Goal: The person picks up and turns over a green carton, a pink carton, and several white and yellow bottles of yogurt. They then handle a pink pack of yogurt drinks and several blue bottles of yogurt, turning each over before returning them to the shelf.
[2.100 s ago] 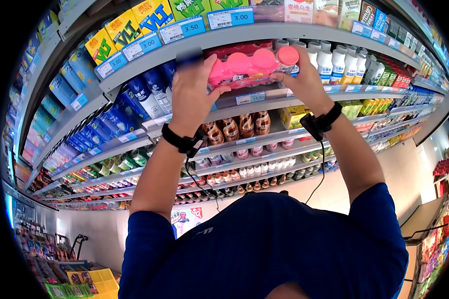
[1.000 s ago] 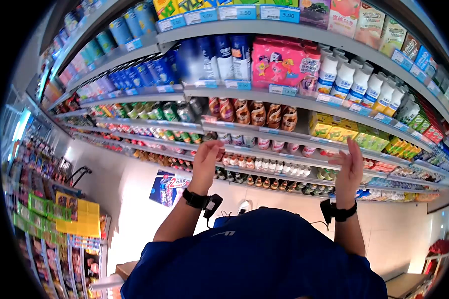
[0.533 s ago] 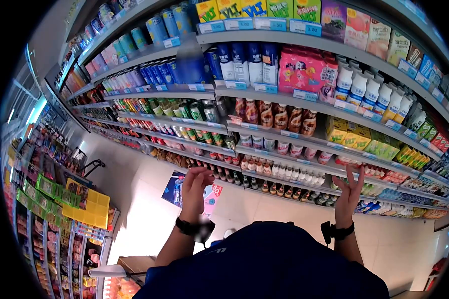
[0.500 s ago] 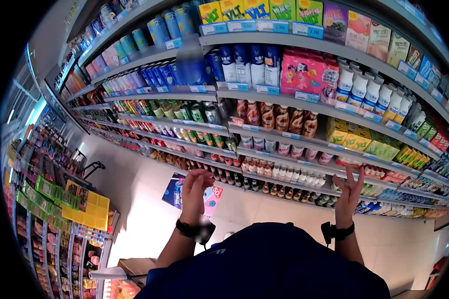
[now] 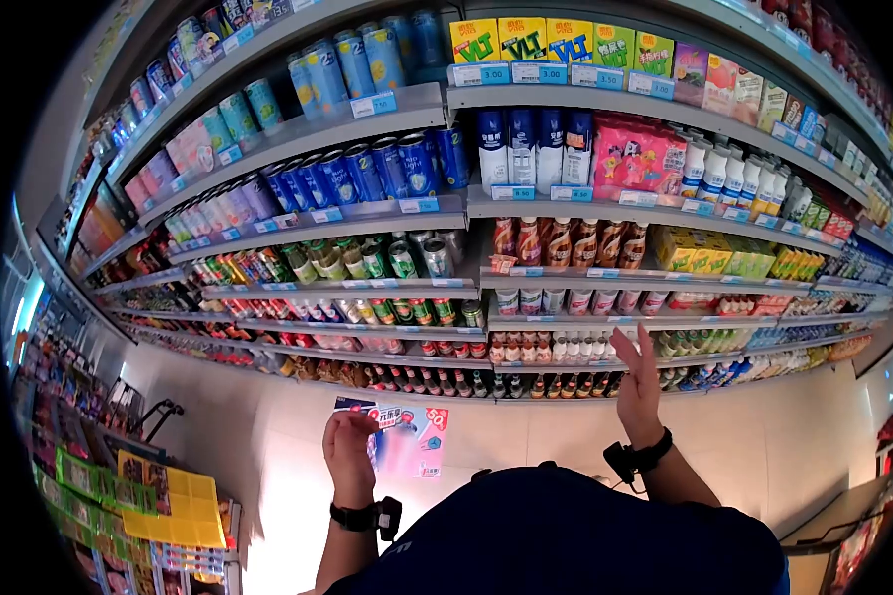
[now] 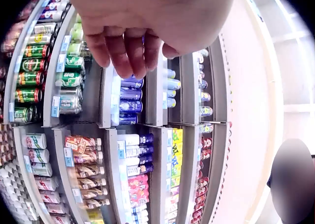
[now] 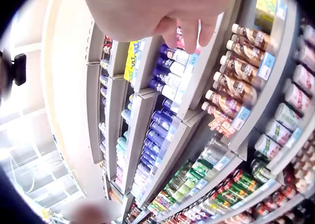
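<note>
Both hands hang in the air in front of the drink shelves, holding nothing. In the head view the left hand (image 5: 349,458) is low at centre-left with its fingers loosely bent, above a floor poster (image 5: 417,443). My right hand (image 5: 641,392) is raised at centre-right, fingers mostly straight, before the lower shelves. The pink pack (image 5: 637,159) stands on an upper shelf beside blue-and-white bottles (image 5: 578,149). In the left wrist view the left hand (image 6: 147,22) hangs loosely in front of the shelves; in the right wrist view the right hand (image 7: 162,12) partly covers the pink pack.
Brown bottles (image 5: 559,243) and blue cans (image 5: 364,176) line the shelves, with small cartons (image 5: 571,42) on the shelf above. At the lower left is a rack with a yellow display (image 5: 174,504). Pale floor (image 5: 526,426) runs below the shelves.
Two seconds ago both hands gripped the pink pack at the shelf; it now stands there, released, and the hands have come down towards the body. Lately the view has turned left along the shelves.
</note>
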### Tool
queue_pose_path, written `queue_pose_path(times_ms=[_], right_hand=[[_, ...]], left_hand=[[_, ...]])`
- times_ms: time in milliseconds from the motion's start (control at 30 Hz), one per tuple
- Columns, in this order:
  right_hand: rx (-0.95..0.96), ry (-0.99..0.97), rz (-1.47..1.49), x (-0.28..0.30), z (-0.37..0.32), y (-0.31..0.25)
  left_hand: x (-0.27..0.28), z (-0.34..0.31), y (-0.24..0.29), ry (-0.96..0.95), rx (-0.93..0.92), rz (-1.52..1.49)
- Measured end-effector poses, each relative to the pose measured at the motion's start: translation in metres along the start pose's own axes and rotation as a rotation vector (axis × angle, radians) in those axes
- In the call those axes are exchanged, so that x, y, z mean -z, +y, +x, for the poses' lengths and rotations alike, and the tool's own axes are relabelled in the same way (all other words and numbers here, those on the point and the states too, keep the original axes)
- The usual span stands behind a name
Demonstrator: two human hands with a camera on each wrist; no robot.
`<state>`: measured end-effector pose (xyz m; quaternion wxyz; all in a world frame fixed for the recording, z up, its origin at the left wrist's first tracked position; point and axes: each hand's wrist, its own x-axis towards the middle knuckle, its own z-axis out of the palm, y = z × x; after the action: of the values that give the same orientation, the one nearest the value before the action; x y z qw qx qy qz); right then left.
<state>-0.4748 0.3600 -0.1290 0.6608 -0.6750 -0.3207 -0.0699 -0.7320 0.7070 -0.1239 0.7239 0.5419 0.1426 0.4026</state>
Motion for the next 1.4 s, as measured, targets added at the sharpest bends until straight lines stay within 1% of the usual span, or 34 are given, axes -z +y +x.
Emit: queue_pose_path(times_ms=[33, 100, 200, 367, 433, 533, 567, 600, 667, 700, 733, 800, 867, 933, 967, 1000, 1067, 1100, 1167, 1267, 1300, 1333, 1400], right_hand=[[0.000, 0.014, -0.010, -0.007, -0.001, -0.003], [-0.011, -0.018, 0.014, -0.018, -0.006, -0.008], [-0.041, 0.008, -0.041, -0.025, -0.009, -0.018], [-0.060, 0.062, -0.077, -0.023, -0.003, -0.020], [-0.056, 0.064, -0.134, -0.021, 0.004, -0.018], [-0.038, 0.049, -0.151, -0.014, 0.018, -0.012], [-0.039, 0.054, -0.138, -0.013, 0.024, -0.008], [-0.059, 0.064, -0.120, -0.011, 0.031, -0.004], [-0.081, 0.074, -0.085, -0.007, 0.046, 0.004], [-0.076, 0.050, -0.088, -0.003, 0.057, 0.006], [-0.071, 0.024, -0.092, 0.001, 0.066, 0.012], [-0.039, 0.018, -0.042, 0.007, 0.089, 0.032], [-0.009, 0.025, -0.014, 0.014, 0.111, 0.045], [0.004, 0.002, -0.015, 0.024, 0.129, 0.054], [0.010, -0.002, 0.029, 0.028, 0.138, 0.059], [0.024, -0.003, 0.069, 0.032, 0.148, 0.065], [0.004, -0.019, 0.107, 0.037, 0.158, 0.073], [-0.008, -0.012, 0.131, 0.038, 0.162, 0.074], [0.001, -0.004, 0.164, 0.039, 0.171, 0.073], [0.012, -0.009, 0.133, 0.030, 0.186, 0.065], [0.006, 0.003, 0.132, 0.023, 0.191, 0.064], [0.029, -0.002, 0.124, 0.017, 0.197, 0.062], [0.060, 0.003, 0.108, 0.002, 0.210, 0.059]], left_hand=[[0.007, 0.005, 0.000, -0.015, 0.005, -0.007], [0.020, 0.013, -0.001, -0.023, 0.077, -0.103], [0.025, 0.025, -0.008, -0.027, 0.116, -0.142], [0.008, 0.042, -0.020, -0.054, 0.200, -0.198], [-0.001, 0.051, -0.025, -0.078, 0.235, -0.212], [-0.019, 0.066, -0.032, -0.168, 0.266, -0.191], [-0.029, 0.071, -0.031, -0.170, 0.235, -0.117], [-0.041, 0.078, -0.029, -0.171, 0.229, -0.104], [-0.063, 0.095, -0.025, -0.249, 0.201, -0.007], [-0.068, 0.107, -0.029, -0.315, 0.203, -0.017], [-0.078, 0.115, -0.033, -0.310, 0.196, -0.006], [-0.106, 0.135, -0.038, -0.330, 0.144, 0.085], [-0.137, 0.156, -0.041, -0.332, 0.136, 0.151], [-0.168, 0.176, -0.042, -0.434, -0.012, 0.280], [-0.185, 0.187, -0.039, -0.433, -0.036, 0.373], [-0.200, 0.203, -0.042, -0.428, -0.037, 0.386], [-0.223, 0.231, -0.047, -0.408, -0.202, 0.462], [-0.233, 0.246, -0.049, -0.405, -0.197, 0.465], [-0.254, 0.277, -0.053, -0.416, -0.341, 0.539], [-0.280, 0.313, -0.060, -0.483, -0.375, 0.546], [-0.287, 0.321, -0.063, -0.517, -0.314, 0.442], [-0.290, 0.331, -0.068, -0.531, -0.310, 0.442], [-0.294, 0.349, -0.074, -0.645, -0.195, 0.411]])
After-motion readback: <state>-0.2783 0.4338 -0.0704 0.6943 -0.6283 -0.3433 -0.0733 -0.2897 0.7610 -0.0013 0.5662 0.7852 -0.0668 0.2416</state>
